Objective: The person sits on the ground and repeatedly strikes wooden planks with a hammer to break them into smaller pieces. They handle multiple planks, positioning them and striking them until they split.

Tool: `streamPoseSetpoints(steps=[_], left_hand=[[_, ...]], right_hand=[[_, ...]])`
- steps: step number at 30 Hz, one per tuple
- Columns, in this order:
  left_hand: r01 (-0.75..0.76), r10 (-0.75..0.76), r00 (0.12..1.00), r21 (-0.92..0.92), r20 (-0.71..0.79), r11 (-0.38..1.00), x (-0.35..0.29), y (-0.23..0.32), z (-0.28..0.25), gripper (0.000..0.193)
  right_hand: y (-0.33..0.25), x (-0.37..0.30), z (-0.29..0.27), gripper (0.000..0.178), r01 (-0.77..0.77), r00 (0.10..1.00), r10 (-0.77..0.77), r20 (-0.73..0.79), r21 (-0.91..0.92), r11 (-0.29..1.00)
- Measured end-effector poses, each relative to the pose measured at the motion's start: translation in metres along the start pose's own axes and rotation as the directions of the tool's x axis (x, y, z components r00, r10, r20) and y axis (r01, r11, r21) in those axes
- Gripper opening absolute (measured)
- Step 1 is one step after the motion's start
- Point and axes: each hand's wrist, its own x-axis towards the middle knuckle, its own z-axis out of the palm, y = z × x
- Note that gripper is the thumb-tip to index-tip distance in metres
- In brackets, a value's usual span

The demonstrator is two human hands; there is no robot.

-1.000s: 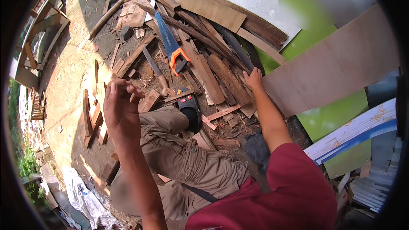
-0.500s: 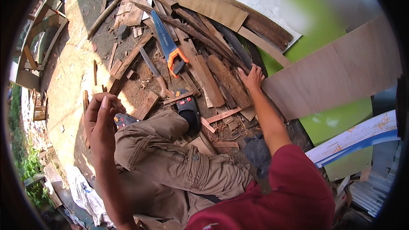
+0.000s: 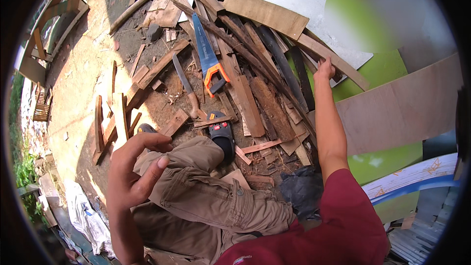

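Observation:
My left hand [image 3: 140, 169] is raised above my left knee, fingers curved and thumb apart, holding nothing. My right arm reaches out to the far right, where my right hand [image 3: 324, 69] closes at the edge of a narrow wooden plank [image 3: 343, 66]. Its fingertips are partly hidden. A wider brown board [image 3: 267, 13] lies across the pile just beyond. On the wood in front of me rests a handsaw [image 3: 205, 49] with an orange and black handle. To its left a machete [image 3: 185, 81] with a wooden handle lies on the ground.
Loose wooden pieces [image 3: 243, 103] spread in front of my feet. Green sheets [image 3: 387, 162] and a broad plywood panel [image 3: 392, 103] lie to the right. A black plastic bag [image 3: 301, 191] sits by my right side, a white cloth [image 3: 88, 221] at lower left.
My right hand has moved farther out, from beside the plywood panel's corner to the narrow plank, which has shifted. My left hand has opened and come lower. The view has also shifted.

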Motion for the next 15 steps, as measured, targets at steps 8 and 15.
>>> streamPoseSetpoints(steps=[8,15], left_hand=[[0.042,-0.046,0.999,0.137,0.026,0.99,-0.01,-0.025,0.003,0.031],[0.028,-0.022,0.999,0.131,-0.048,0.991,-0.007,-0.028,0.0,0.032]], right_hand=[[-0.122,0.07,0.088,0.048,0.539,0.803,-0.209,0.557,-0.531,0.654],[0.022,-0.035,-0.005,0.029,0.736,0.673,-0.1,0.733,-0.65,0.187]])
